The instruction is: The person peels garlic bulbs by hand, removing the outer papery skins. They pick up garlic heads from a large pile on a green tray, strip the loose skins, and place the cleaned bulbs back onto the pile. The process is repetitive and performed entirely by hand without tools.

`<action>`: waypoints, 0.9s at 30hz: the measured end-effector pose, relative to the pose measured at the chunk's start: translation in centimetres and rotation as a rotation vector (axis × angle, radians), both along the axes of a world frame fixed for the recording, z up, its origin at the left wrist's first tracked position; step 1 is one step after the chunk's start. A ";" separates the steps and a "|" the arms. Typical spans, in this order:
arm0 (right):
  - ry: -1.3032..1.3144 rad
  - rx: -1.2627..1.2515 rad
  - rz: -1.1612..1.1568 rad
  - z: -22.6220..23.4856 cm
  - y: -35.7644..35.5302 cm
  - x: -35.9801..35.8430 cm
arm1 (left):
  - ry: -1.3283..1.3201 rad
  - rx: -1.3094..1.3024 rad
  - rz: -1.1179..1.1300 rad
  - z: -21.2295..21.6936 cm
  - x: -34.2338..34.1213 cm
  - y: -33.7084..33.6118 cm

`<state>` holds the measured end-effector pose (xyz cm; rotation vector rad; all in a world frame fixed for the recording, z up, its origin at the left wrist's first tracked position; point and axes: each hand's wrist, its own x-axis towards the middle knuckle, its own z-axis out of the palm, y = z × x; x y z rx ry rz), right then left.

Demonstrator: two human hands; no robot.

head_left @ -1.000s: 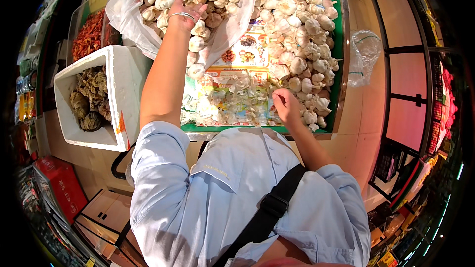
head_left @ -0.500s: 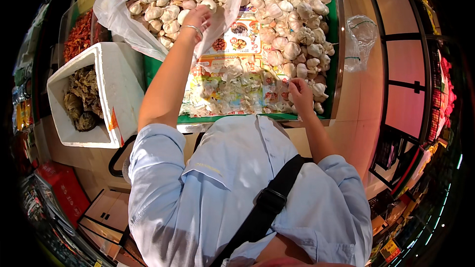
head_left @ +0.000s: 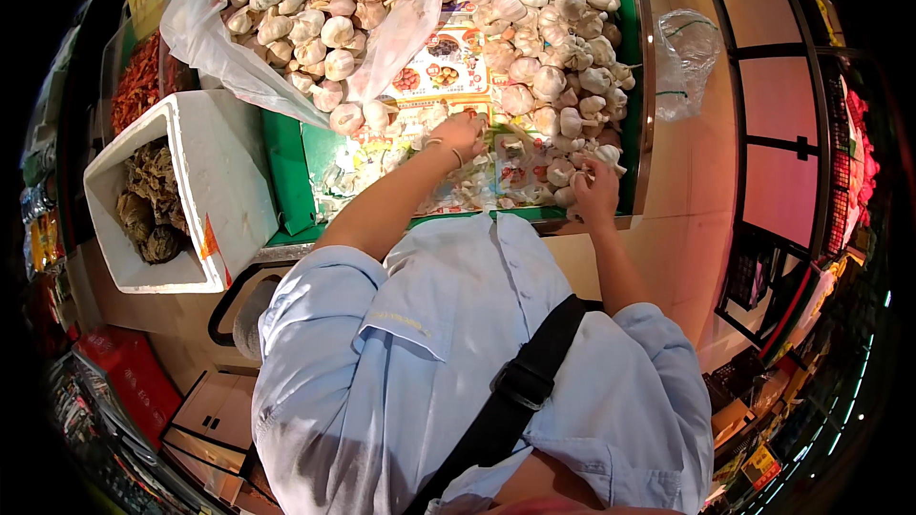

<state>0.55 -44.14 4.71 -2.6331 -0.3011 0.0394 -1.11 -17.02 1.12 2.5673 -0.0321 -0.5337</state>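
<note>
Garlic bulbs lie in a dense pile over the right part of the bench, running down to its near right corner. The right hand is at the near end of this pile, its fingers bent in and close together among the bulbs; whether it grips one I cannot tell. The left hand, with a bracelet at the wrist, reaches palm down over the middle of the bench, its fingers curled rather than spread; what is under them is hidden.

Around the left hand, papery skins are scattered over a printed sheet. Beyond and to the left, a white plastic bag lies open with more bulbs in it, and two bulbs sit by its near edge. Green lining shows along the bench's sides.

Left of the bench is a white foam box holding dried brown bundles; behind it are dried red pods and a yellow sign. On the right, a crumpled clear bag is just beside the bench.
</note>
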 end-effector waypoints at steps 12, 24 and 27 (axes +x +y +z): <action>0.183 0.045 -0.114 -2.3 -2.2 -0.6 | -0.283 0.063 0.364 1.7 -4.7 7.7; 0.160 -0.023 -0.056 -1.9 -1.4 -0.8 | 0.226 0.135 0.179 0.5 -13.0 4.2; 0.180 -0.078 -0.082 -2.0 -1.3 -0.8 | 0.396 0.115 0.092 1.9 -11.9 5.3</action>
